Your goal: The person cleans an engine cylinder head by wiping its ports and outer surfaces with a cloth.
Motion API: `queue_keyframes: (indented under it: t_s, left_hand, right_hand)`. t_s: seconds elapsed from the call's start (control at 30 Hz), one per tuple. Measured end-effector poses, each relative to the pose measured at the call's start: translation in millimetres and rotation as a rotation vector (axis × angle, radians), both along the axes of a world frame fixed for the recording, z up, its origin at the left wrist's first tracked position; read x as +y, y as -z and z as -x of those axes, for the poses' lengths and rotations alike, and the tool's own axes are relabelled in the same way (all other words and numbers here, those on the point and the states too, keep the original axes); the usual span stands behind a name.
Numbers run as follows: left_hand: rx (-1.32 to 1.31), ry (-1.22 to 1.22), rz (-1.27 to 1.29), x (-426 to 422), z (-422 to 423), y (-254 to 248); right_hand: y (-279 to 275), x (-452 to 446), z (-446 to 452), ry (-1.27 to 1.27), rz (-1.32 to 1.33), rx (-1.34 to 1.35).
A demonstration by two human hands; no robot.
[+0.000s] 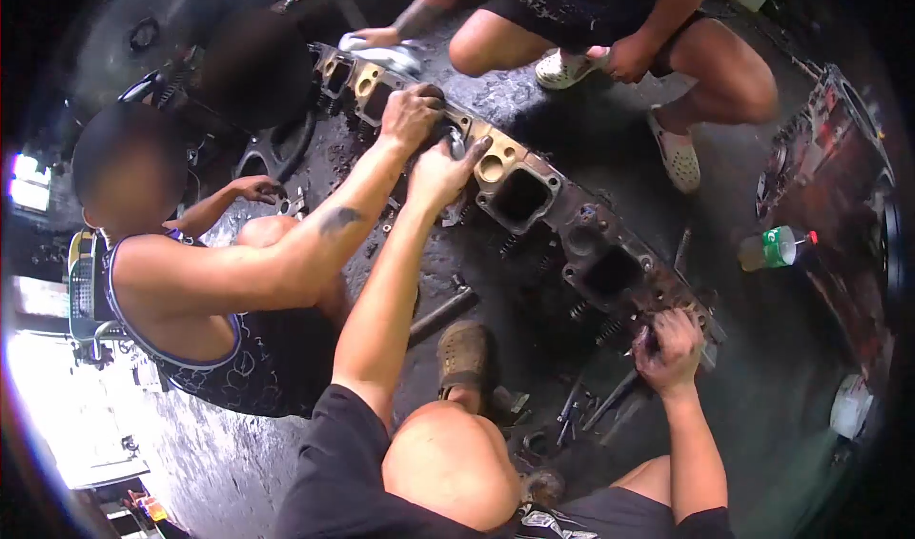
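Observation:
A long, greasy engine cylinder head (567, 210) lies diagonally across the floor in front of me, with square ports and valve springs along its near side. My left hand (443, 172) is at its upper middle part, fingers curled around a small shiny metal piece (457, 144) that I cannot identify. Close by, a co-worker's hand (412, 118) presses on the same head. My right hand (672, 348), closed and blackened with grease, rests at the head's near right end; whatever it holds is hidden by the fingers.
A second co-worker squats across, one hand on a pale cloth (381, 53) at the head's far end. Several metal rods (610, 401) lie near my shoe (464, 358). To the right are a bottle (777, 249), a white container (851, 406) and a large rusty metal part (824, 177).

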State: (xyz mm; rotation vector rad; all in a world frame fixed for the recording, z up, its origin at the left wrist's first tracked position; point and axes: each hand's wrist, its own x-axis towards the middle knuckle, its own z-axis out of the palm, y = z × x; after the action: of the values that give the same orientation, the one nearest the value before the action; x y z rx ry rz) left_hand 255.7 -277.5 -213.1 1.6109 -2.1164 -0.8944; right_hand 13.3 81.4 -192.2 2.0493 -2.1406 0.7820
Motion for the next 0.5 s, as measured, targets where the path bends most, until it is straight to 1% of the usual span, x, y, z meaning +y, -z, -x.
queue_keyframes:
  t_s: [0.07,0.13,0.17,0.2,0.23,0.27,0.3,0.33,0.4,0.5]
  left_hand:
    - [-0.034,-0.007,-0.054,1.7,2.6,-1.2]
    - [0.118,0.025,-0.036,-1.3,7.5,1.6]
    - [0.159,0.036,-0.082,-8.8,9.2,5.3]
    - [0.164,0.05,0.018,-40.2,9.4,49.3]
    - [0.169,0.05,-0.113,-56.2,13.0,51.0]
    - [0.168,0.047,-0.251,-59.5,14.6,50.1]
    - [0.16,0.045,-0.173,-53.8,15.5,41.8]
    - [0.135,0.029,-0.264,-39.8,18.1,18.4]
    - [0.18,0.125,-0.197,-38.1,16.2,17.6]
    - [0.109,0.08,-0.172,-26.6,15.5,5.5]
  right_hand:
    - [1.5,0.8,-0.5,0.007,0.003,0.005]
    - [1.6,0.6,0.0,0.025,-0.002,0.009]
    - [0.8,0.5,0.3,0.013,0.012,0.012]
    - [0.5,-0.7,1.2,0.003,0.029,0.015]
    - [0.9,-0.8,1.3,-0.006,0.043,0.016]
    - [0.1,-0.9,0.6,-0.001,0.032,0.018]
    - [-2.4,-1.5,-0.2,0.001,0.02,0.017]
    - [-3.8,-1.7,-0.3,0.003,0.017,0.017]
    - [-1.4,-0.6,1.0,0.005,0.039,0.027]
    - [-5.1,-1.5,0.6,0.014,0.019,0.007]
